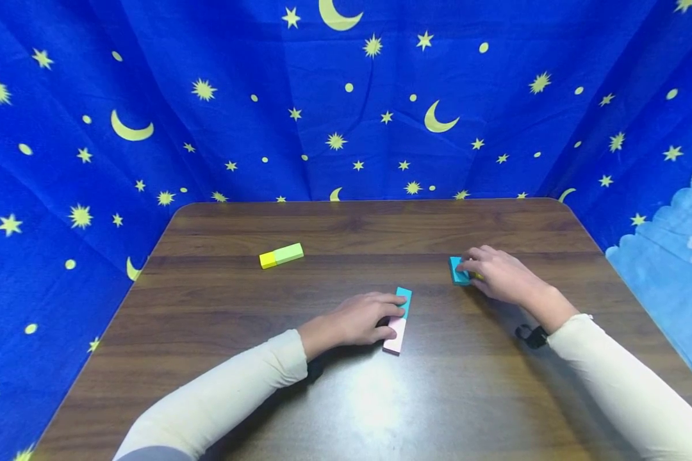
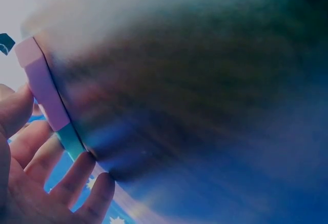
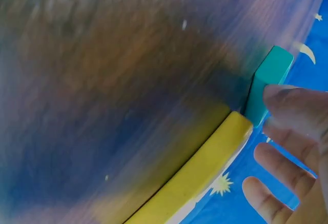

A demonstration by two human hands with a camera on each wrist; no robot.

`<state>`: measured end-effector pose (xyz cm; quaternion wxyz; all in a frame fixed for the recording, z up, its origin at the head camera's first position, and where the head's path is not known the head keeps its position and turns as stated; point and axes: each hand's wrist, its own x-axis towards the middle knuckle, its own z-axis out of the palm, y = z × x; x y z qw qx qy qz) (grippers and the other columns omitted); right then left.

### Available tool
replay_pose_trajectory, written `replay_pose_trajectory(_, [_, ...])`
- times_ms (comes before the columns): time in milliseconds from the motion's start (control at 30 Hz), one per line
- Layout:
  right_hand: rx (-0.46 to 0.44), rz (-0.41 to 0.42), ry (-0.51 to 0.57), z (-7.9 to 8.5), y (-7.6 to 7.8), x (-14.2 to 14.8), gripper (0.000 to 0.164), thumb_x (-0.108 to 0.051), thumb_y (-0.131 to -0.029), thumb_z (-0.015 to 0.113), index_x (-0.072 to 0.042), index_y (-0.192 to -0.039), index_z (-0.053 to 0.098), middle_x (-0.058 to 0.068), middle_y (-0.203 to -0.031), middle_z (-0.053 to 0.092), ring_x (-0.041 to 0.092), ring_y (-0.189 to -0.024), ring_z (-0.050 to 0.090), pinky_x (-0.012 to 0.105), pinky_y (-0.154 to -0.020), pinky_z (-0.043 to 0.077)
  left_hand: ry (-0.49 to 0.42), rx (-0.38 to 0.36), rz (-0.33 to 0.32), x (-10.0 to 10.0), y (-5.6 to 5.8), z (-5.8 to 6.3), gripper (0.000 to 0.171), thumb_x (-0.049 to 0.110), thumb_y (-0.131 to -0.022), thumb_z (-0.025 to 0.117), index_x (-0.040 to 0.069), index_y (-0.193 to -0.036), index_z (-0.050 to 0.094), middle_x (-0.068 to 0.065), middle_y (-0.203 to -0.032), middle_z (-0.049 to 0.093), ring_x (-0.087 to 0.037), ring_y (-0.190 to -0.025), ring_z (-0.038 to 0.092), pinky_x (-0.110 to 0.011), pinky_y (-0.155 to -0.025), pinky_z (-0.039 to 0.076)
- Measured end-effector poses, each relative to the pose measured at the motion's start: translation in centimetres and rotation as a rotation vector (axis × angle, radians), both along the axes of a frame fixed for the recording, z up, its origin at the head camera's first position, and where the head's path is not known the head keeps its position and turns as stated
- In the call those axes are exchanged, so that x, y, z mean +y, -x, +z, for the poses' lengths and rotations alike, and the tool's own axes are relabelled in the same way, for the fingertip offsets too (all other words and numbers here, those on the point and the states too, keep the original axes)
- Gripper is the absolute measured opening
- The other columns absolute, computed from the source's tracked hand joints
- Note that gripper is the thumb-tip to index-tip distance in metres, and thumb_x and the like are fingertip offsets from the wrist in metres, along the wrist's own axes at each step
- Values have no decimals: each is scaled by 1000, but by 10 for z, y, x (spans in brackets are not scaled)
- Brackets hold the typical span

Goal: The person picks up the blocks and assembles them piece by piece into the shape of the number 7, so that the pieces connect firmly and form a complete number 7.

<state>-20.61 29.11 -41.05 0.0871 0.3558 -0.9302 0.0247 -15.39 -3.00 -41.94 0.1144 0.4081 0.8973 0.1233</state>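
Observation:
My left hand [image 1: 360,319] lies at a bar made of a pink block [image 1: 395,336] and a light-blue block [image 1: 404,295] set end to end on the table. The left thumb touches the pink block, and the fingers reach over the light-blue one, relaxed. Farther right, my right hand [image 1: 504,275] pinches a teal block [image 1: 457,271] by its side. The right wrist view shows the right thumb flat against that teal block [image 3: 267,80], with a long yellow block [image 3: 197,175] close to its end. In the head view the hand mostly hides the yellow block.
A yellow block [image 1: 268,259] and a light-green block [image 1: 289,253] lie end to end at the left back of the brown wooden table [image 1: 230,301]. A blue curtain [image 1: 375,70] with stars and moons hangs behind the table. Light-blue cloth [image 1: 669,256] hangs on the right.

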Motion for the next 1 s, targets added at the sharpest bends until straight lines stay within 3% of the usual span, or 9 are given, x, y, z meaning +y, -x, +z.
replay_pose_trajectory(167, [-28, 0, 17, -1, -1, -5, 32, -8, -76, 83, -9, -106, 73, 16, -117, 67, 34, -105, 64, 52, -85, 55, 2, 6, -4, -1, 0, 1, 46, 35, -96, 65, 17, -138, 59, 6, -156, 44, -20, -143, 45, -38, -118, 37])
replay_pose_trajectory(467, [-28, 74, -15, -3, 1, -11, 36, 3, -81, 73, -9, -115, 73, 17, -120, 66, 34, -104, 65, 50, -84, 55, -13, 13, -25, -2, 1, 0, 45, 32, -95, 66, 16, -136, 61, 3, -155, 47, -21, -141, 47, -38, -117, 38])
replay_pose_trajectory(1000, [-50, 44, -40, -3, 8, -23, 32, 0, -83, 72, -12, -113, 74, 16, -120, 67, 33, -104, 66, 50, -86, 56, 9, 14, -21, -1, 0, 1, 45, 32, -95, 66, 18, -138, 60, 6, -156, 45, -19, -143, 46, -36, -118, 37])
